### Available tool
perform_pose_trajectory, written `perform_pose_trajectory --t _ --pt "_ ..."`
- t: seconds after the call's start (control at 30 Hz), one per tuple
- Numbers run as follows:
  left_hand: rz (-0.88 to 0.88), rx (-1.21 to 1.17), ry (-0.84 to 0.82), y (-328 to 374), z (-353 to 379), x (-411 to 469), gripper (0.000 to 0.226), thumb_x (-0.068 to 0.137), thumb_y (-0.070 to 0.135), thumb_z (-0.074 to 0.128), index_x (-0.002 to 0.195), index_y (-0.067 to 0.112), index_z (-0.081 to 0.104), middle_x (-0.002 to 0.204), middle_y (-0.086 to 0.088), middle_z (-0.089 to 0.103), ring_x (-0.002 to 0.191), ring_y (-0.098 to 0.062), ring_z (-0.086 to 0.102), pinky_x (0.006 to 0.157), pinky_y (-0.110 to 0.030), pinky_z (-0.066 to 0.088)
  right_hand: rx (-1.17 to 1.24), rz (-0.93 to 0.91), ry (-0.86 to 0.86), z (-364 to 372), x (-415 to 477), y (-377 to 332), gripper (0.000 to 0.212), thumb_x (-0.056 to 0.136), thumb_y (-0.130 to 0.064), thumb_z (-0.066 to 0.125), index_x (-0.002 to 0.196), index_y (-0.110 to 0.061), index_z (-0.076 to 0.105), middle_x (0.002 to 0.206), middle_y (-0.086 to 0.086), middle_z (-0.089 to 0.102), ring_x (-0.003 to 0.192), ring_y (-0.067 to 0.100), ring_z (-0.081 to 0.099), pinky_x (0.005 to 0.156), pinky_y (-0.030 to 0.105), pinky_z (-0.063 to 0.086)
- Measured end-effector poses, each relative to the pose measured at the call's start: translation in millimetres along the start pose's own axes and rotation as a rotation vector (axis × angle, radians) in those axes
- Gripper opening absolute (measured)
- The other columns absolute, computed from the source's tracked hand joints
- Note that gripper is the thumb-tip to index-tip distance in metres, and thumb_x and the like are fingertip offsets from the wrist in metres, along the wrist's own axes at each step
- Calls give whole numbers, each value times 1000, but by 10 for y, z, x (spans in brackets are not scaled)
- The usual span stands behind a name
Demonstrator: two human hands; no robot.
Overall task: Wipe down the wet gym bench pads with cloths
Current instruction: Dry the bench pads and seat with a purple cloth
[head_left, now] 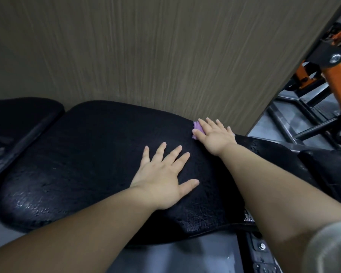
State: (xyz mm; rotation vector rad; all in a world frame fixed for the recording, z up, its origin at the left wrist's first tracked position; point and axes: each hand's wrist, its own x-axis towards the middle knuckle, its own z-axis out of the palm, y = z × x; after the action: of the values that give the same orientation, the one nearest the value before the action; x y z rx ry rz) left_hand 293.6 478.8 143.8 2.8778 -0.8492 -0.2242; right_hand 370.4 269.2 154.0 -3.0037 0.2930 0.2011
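A wide black bench pad [87, 164] with a cracked, wet-looking surface fills the middle of the view. My left hand [165, 178] lies flat on it with fingers spread, holding nothing. My right hand [215, 134] presses flat on a purple cloth [197, 128] at the pad's far right edge, next to the wall. Most of the cloth is hidden under the palm; only a small ruffled corner shows.
A brown wood-grain wall panel [165, 56] rises directly behind the pad. A second black pad [18, 123] lies at the left, another black pad section [323, 166] at the right. Orange and black gym machine frames [333, 75] stand on the grey floor at the far right.
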Motion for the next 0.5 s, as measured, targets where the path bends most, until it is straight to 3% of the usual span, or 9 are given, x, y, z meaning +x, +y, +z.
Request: perform_pose_trajectory --t 0.27,0.5 --pt "-3 4 -22 6 -20 6 77 87 78 13 153 40 -5 161 16 -13 146 -20 -24 116 -55 -15 10 60 -27 -44 262 13 61 97 -63 17 152 -37 17 162 -6 7 149 22 1 119 49 4" --pt "-15 3 -24 15 -29 -2 78 87 78 14 153 41 -2 161 17 -11 147 -19 -20 116 -54 -13 -33 12 21 44 -178 -8 61 97 -61 15 153 -37 6 162 -7 2 149 22 -3 118 51 1"
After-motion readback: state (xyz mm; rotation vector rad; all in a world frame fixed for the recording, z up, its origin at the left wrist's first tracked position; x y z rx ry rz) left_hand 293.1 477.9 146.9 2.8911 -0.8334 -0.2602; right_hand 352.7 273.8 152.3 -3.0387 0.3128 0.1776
